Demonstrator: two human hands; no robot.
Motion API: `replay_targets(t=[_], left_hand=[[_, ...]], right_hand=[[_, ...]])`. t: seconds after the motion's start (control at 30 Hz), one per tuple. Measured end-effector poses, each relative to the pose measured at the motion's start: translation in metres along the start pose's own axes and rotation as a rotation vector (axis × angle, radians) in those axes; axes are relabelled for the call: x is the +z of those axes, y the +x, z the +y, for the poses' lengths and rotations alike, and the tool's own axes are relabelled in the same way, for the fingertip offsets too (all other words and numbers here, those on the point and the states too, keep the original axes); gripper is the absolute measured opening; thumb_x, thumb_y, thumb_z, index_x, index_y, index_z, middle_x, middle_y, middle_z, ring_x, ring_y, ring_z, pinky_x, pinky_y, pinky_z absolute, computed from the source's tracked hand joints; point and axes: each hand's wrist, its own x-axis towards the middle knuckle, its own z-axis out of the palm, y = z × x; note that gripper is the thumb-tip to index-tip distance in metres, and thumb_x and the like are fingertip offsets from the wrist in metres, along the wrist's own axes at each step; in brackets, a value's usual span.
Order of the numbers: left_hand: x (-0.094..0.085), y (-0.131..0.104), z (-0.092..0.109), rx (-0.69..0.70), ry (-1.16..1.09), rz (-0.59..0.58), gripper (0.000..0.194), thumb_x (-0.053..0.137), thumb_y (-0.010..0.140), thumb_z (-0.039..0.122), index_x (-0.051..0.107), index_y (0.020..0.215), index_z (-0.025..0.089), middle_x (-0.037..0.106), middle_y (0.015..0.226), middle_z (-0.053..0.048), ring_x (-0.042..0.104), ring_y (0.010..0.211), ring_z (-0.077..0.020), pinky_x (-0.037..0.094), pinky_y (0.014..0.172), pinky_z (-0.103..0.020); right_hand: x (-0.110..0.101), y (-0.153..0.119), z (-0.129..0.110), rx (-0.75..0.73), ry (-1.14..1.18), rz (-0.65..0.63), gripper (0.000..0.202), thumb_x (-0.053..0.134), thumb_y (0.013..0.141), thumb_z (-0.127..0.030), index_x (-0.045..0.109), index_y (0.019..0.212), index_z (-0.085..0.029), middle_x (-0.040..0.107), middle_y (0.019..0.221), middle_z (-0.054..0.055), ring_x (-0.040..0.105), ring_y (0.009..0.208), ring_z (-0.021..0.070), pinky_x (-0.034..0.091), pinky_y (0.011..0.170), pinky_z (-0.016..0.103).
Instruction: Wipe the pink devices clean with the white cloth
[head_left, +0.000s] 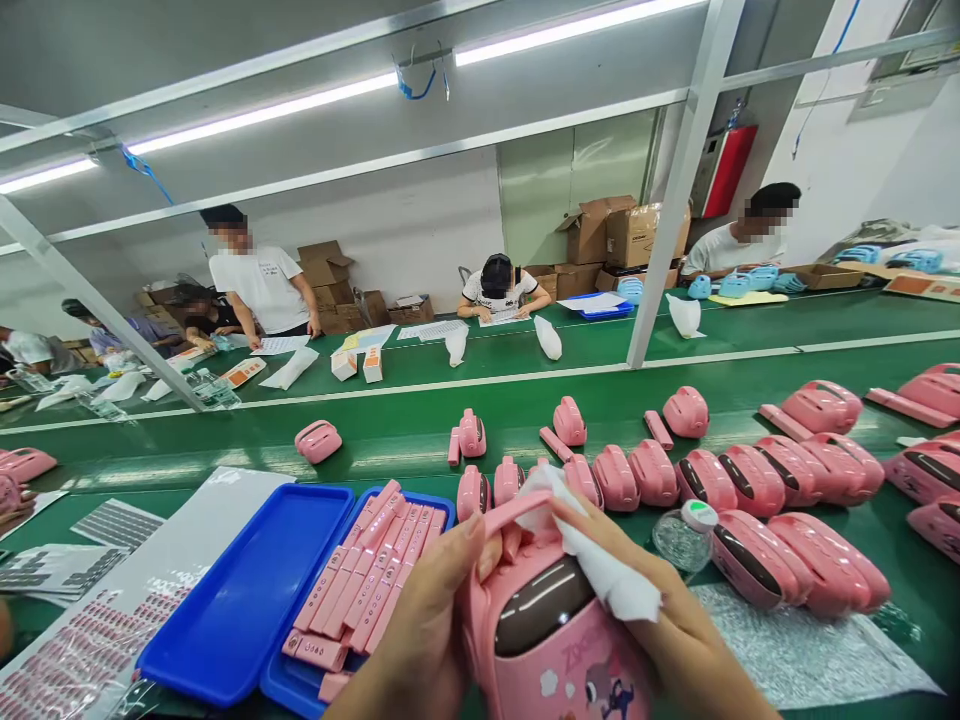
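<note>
Green surface runs across the workshop, strewn with pink casings beside a blue tray. Nearest, the left hand clasps a pink device, its grip closed round it, while the right hand presses a white cloth against its top.

Both hands meet low at centre. The left hand enters from 7 o'clock, fingers curled, thumb raised toward 1 o'clock. The right hand enters from 5 o'clock, fingers bent, pressing toward 10 o'clock.
</note>
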Motion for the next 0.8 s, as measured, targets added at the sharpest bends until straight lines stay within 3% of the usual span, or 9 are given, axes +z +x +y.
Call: replay_targets(t=[0.07,0.17,0.27,0.37,0.47,0.57,0.7,0.8], left_hand=[[-0.002,0.002,0.002,0.002,-0.010,-0.001,0.030,0.068,0.073,0.033,0.060,0.050,0.016,0.066,0.067,-0.002,0.062,0.092,-0.0220,0.038,0.100,-0.034],[-0.003,0.004,0.009,0.005,-0.015,-0.023,0.018,0.066,0.073,0.032,0.069,0.067,0.016,0.070,0.079,-0.004,0.062,0.093,-0.0211,0.040,0.096,-0.031],[-0.002,0.004,0.015,0.022,0.054,-0.136,0.028,0.069,0.067,0.027,0.072,0.092,0.015,0.071,0.091,-0.008,0.062,0.095,-0.0256,0.042,0.093,-0.035],[-0.003,0.002,0.013,0.076,0.178,-0.182,0.039,0.069,0.069,0.030,0.069,0.106,0.018,0.071,0.098,-0.009,0.061,0.100,-0.0284,0.042,0.093,-0.037],[-0.006,0.001,0.006,0.154,0.285,-0.162,0.038,0.063,0.076,0.035,0.066,0.112,0.023,0.067,0.113,-0.007,0.056,0.109,-0.0279,0.038,0.098,-0.036],[-0.007,0.002,0.000,0.208,0.296,-0.126,0.037,0.059,0.080,0.036,0.065,0.115,0.024,0.064,0.119,-0.006,0.052,0.116,-0.0279,0.034,0.102,-0.037],[-0.003,0.003,0.000,0.264,0.289,-0.122,0.036,0.055,0.084,0.034,0.063,0.116,0.021,0.065,0.117,-0.009,0.052,0.115,-0.0288,0.035,0.102,-0.039],[-0.001,0.004,0.001,0.302,0.268,-0.152,0.037,0.054,0.084,0.035,0.062,0.118,0.021,0.066,0.116,-0.010,0.055,0.112,-0.0290,0.038,0.100,-0.039]], right_hand=[[-0.004,0.009,-0.006,0.032,-0.005,-0.081,0.039,0.046,0.090,-0.052,0.049,0.127,-0.040,0.033,0.141,-0.007,0.018,0.135,0.0210,0.009,0.113,0.038],[0.000,0.016,0.002,0.075,0.113,-0.055,0.036,0.045,0.092,-0.049,0.050,0.126,-0.038,0.041,0.138,-0.004,0.029,0.132,0.0202,0.014,0.112,0.038],[0.015,0.015,0.020,0.168,0.236,0.101,0.048,0.048,0.087,-0.057,0.054,0.126,-0.030,0.045,0.134,0.002,0.034,0.129,0.0254,0.020,0.111,0.042],[0.025,0.012,0.036,0.283,0.243,0.324,0.061,0.054,0.079,-0.064,0.057,0.122,-0.022,0.047,0.133,0.006,0.034,0.128,0.0303,0.023,0.109,0.046],[0.022,0.009,0.041,0.318,0.203,0.346,0.057,0.054,0.082,-0.059,0.055,0.125,-0.022,0.047,0.133,0.006,0.038,0.126,0.0293,0.031,0.106,0.044],[0.019,0.004,0.031,0.235,0.179,0.307,0.049,0.049,0.087,-0.053,0.056,0.124,-0.021,0.051,0.129,0.006,0.039,0.125,0.0285,0.035,0.104,0.041],[0.025,-0.007,0.005,-0.095,0.014,0.196,0.040,0.040,0.094,-0.039,0.046,0.132,-0.027,0.042,0.137,0.000,0.034,0.128,0.0228,0.029,0.108,0.034],[0.030,-0.012,-0.002,-0.229,-0.188,0.157,0.046,0.033,0.096,-0.043,0.036,0.139,-0.029,0.037,0.140,-0.001,0.033,0.128,0.0213,0.028,0.107,0.031]])
